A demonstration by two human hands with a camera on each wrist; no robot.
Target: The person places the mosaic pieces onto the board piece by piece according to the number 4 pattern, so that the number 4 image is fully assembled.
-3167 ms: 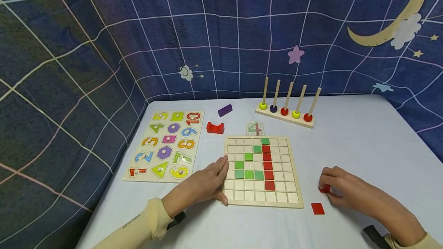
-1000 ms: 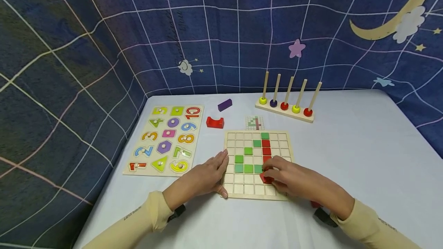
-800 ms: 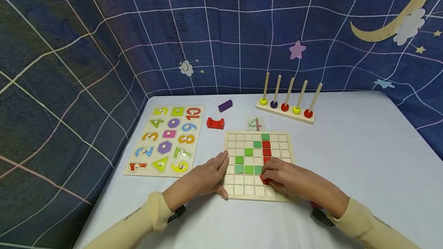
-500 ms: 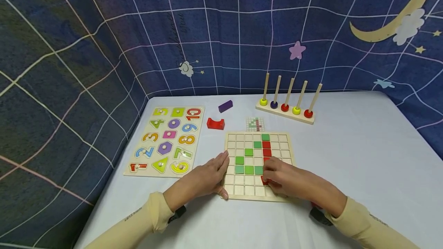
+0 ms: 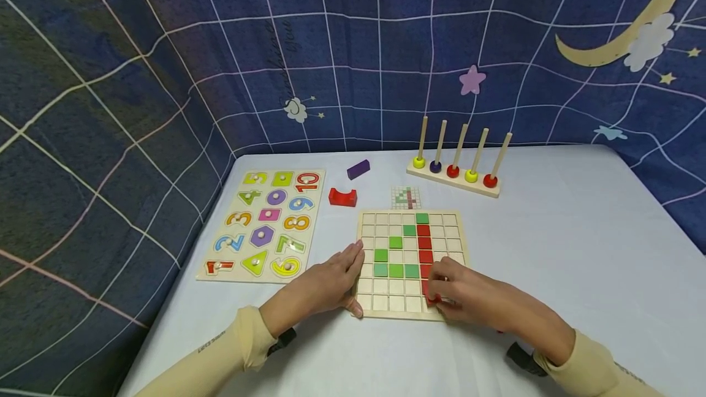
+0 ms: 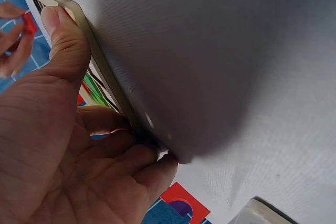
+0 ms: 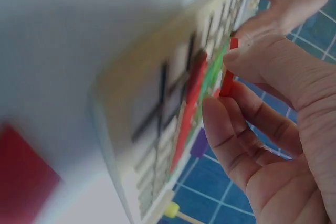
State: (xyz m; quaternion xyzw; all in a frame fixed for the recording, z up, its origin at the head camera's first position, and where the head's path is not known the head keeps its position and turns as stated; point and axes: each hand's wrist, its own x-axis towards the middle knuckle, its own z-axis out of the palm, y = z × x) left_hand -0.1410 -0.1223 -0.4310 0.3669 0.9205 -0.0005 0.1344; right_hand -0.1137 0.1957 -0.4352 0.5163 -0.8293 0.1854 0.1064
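A wooden grid board point(image 5: 458, 244) lies on the white table, with green tiles point(image 5: 396, 256) and a column of red tiles point(image 5: 425, 244) set in its cells. My left hand point(image 5: 331, 287) rests flat against the board's left edge point(image 6: 105, 77), fingers straight, thumb point(image 6: 63, 30) at the front corner. My right hand point(image 5: 469, 296) pinches a red tile point(image 5: 432, 300) between thumb and fingers at the lower end of the red column. In the right wrist view the red tile point(image 7: 228, 72) stands on edge against the board point(image 7: 157, 114). Another red tile point(image 7: 21, 179) lies blurred on the table.
A number puzzle board point(image 5: 265, 225) lies to the left. Behind the grid board are a red arch block point(image 5: 342, 196), a purple block point(image 5: 358, 169), a small pattern card point(image 5: 406, 197) and a peg rack with coloured beads point(image 5: 455, 173). Blue patterned cloth hangs round the table.
My right hand picked a red tile off the table at the right and carried it onto the board, then shifted down to the foot of the red column. My left hand stayed put.
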